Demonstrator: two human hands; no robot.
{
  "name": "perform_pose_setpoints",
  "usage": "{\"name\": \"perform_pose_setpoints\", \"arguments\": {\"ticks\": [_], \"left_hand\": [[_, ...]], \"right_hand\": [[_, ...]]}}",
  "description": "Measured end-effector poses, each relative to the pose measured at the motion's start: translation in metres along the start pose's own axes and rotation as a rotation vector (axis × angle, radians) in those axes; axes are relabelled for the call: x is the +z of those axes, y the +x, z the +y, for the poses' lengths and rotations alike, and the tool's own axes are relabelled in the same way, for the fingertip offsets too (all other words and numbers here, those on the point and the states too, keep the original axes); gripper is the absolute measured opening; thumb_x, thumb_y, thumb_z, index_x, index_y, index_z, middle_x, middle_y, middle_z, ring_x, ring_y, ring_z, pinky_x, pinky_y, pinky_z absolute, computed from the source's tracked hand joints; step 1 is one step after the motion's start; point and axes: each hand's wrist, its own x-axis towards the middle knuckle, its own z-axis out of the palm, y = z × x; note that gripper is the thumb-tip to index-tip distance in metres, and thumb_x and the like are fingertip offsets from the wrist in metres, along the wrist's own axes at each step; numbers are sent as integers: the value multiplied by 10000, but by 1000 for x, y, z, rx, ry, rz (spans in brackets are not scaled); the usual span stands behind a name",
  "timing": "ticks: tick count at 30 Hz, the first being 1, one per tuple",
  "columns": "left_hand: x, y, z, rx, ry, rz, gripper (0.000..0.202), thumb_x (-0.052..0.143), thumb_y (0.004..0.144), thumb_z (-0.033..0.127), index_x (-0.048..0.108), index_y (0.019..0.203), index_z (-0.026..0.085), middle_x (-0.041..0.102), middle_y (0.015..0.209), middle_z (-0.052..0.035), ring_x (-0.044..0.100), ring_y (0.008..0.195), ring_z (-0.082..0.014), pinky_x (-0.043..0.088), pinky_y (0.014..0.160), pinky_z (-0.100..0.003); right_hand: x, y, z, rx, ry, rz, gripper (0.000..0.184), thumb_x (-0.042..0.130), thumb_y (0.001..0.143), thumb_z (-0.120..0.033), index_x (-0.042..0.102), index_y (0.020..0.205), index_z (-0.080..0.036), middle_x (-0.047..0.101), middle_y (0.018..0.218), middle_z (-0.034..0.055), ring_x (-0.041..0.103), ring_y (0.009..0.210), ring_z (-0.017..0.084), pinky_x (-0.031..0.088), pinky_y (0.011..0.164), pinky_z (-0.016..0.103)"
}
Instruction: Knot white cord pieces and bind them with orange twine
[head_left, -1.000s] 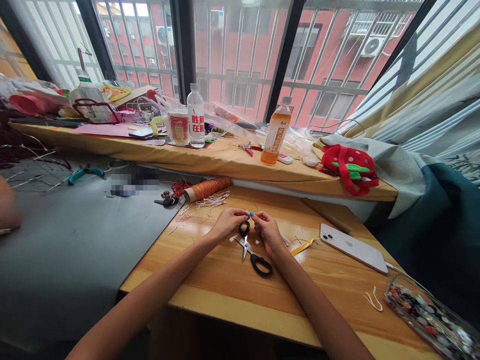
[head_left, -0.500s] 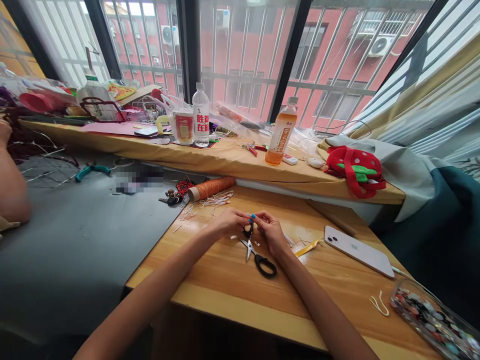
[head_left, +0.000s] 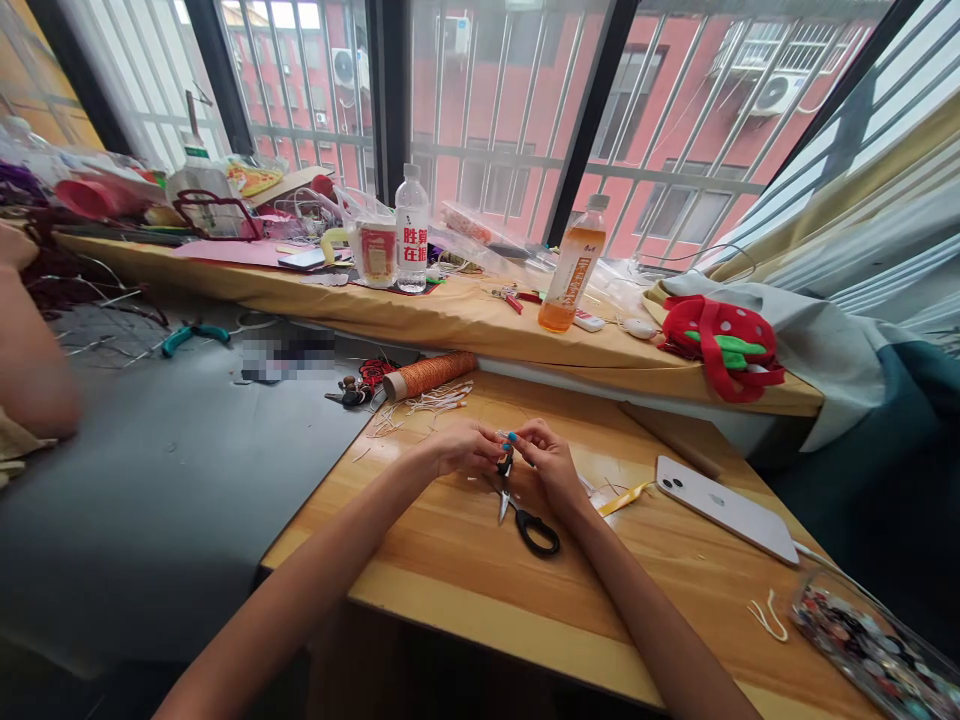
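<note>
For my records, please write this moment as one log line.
left hand, right hand: fingertips close together, any held item unclear | below: scissors on table | beyond: orange spool

A broad run of windows fills the view ahead of me, split by thick dark frames that lean in the wide picture. Behind the glass I see metal bars, and outside them a pinkish-red building with an air-conditioner unit on its wall. Pale daylight comes in and leaves a soft shine on my wooden table. Under the windows runs a long ledge draped in tan cloth. To my left spreads a smooth grey surface; to my right, a yellowish curtain hangs above dark teal fabric.
</note>
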Motion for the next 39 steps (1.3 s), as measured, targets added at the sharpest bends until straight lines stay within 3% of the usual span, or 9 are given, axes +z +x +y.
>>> {"name": "perform_pose_setpoints", "arguments": {"ticks": [10, 21, 25, 29, 35, 39], "left_hand": [[2, -6, 5, -24, -26, -136, 161, 679, 555, 163, 636, 685, 79, 595, 727, -56, 531, 653, -108, 434, 633, -238], [4, -5, 2, -91, -9, -230, 194, 709, 527, 203, 632, 660, 86, 603, 733, -49, 541, 633, -103, 442, 676, -250], [5, -4, 2, 16, 153, -121, 205, 656, 588, 264, 649, 720, 107, 611, 746, -58, 542, 680, -124, 431, 639, -241], [8, -4, 5, 163, 340, 22, 242, 599, 610, 274, 649, 776, 107, 614, 694, -46, 535, 644, -127, 409, 621, -247], [9, -1, 8, 201, 566, 140, 338, 557, 604, 227, 614, 909, 94, 629, 748, -41, 532, 669, -134, 386, 650, -238], [11, 1, 8, 285, 610, 231, 307, 550, 626, 290, 634, 846, 92, 638, 806, -57, 538, 732, -151, 381, 681, -232]], "right_hand": [[-5, 0, -10, -73, -54, -29, 93, 637, 614, -338, 628, 609, -245, 418, 689, -6, 435, 652, 124, 360, 579, 246], [-18, 0, -30, -185, -230, -192, 65, 611, 653, -299, 646, 628, -251, 396, 725, 11, 425, 692, 139, 375, 578, 257], [-20, 1, -31, -179, -268, -170, 95, 603, 659, -314, 635, 616, -235, 407, 704, 10, 430, 671, 135, 363, 571, 256], [-21, 3, -22, -117, -303, -57, 147, 586, 669, -345, 605, 617, -209, 438, 691, 3, 418, 623, 117, 341, 562, 251], [-17, 5, -6, 96, -196, 64, 229, 602, 617, -403, 559, 593, -180, 448, 571, -27, 352, 499, 88, 281, 477, 237], [-13, 4, -6, 163, -90, 80, 266, 611, 587, -428, 553, 592, -169, 452, 551, -29, 331, 478, 78, 248, 447, 230]]}}
